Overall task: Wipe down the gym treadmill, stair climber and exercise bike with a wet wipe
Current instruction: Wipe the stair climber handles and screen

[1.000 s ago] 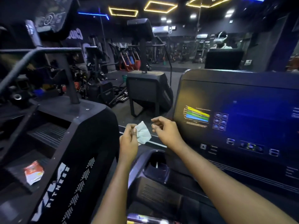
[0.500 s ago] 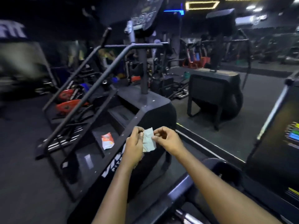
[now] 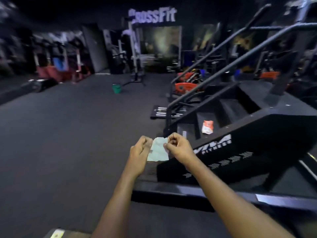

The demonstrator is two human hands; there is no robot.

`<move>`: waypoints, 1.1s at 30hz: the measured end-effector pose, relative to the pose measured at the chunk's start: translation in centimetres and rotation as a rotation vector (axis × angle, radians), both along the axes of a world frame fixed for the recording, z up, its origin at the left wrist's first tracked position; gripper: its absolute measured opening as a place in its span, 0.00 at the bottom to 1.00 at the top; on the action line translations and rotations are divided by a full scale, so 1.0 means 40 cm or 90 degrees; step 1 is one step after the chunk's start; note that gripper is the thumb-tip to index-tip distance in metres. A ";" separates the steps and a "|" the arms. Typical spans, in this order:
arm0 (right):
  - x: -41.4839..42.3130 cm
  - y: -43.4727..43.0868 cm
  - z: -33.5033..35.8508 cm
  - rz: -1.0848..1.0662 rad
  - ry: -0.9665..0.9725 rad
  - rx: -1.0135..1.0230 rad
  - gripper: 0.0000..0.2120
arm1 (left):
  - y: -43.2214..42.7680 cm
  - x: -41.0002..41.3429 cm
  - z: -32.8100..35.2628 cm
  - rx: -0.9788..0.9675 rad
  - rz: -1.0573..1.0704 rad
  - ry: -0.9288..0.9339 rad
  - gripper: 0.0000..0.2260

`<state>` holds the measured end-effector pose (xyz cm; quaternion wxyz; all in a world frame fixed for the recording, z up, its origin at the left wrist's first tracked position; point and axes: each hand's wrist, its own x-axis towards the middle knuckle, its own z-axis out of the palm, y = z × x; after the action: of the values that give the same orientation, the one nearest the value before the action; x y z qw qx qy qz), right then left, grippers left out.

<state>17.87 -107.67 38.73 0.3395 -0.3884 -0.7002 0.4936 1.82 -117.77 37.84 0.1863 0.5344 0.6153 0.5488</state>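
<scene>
Both hands, left hand [image 3: 139, 152] and right hand [image 3: 178, 148], pinch the wet wipe [image 3: 158, 149], apparently unfolding it. Frame blurred; stair climber [image 3: 240, 134] just right. Next: spread wipe, press to its side panel.

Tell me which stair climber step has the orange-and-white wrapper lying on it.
The second visible step from the bottom: it alone carries the wrapper. The step below shows only a small pale mark, and the steps above look bare.

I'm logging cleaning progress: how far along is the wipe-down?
Done: nothing visibly wiped; an orange-white packet lies on a stair climber step. In hand: left hand and right hand pinch the wet wipe. Left: wiping the stair climber; treadmill and bike aren't clearly visible.
</scene>
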 end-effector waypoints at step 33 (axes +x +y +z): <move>-1.502 -0.042 -0.083 0.125 -0.016 0.074 0.04 | -0.119 -1.440 -0.019 -0.197 0.157 0.132 0.04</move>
<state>-42.22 -109.36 35.39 0.3030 -0.3039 -0.7664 0.4780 -55.79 -122.53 37.09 0.1331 0.4735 0.7688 0.4087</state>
